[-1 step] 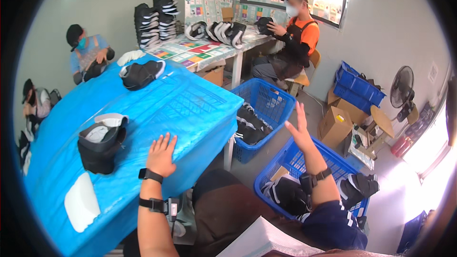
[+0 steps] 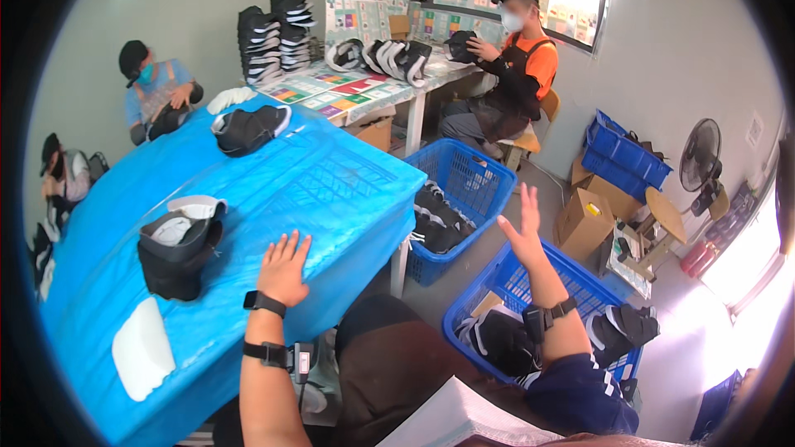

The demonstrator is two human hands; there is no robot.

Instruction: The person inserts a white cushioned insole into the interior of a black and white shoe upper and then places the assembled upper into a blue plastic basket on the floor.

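Note:
My left hand (image 2: 284, 269) lies flat on the blue-covered table (image 2: 331, 223) near its right edge, fingers spread and holding nothing. To its left sits a black cap (image 2: 172, 261) with a pale inside and a light edge. A white curved sheet piece (image 2: 142, 349) lies nearer to me. Farther up the table rests a second black cap (image 2: 247, 131), beside a white piece (image 2: 230, 99). My right hand (image 2: 524, 230) is raised in the air with its fingers apart and nothing in it. Below that arm stands a blue crate (image 2: 460, 306) with several black-and-white caps (image 2: 503, 341).
Another blue crate (image 2: 497, 190) of dark caps stands by the table's right side. A person in orange (image 2: 542, 62) handles a cap at the back table (image 2: 443, 70). Two people (image 2: 170, 91) sit along the left. Cartons (image 2: 582, 222) and a fan (image 2: 700, 153) are at right.

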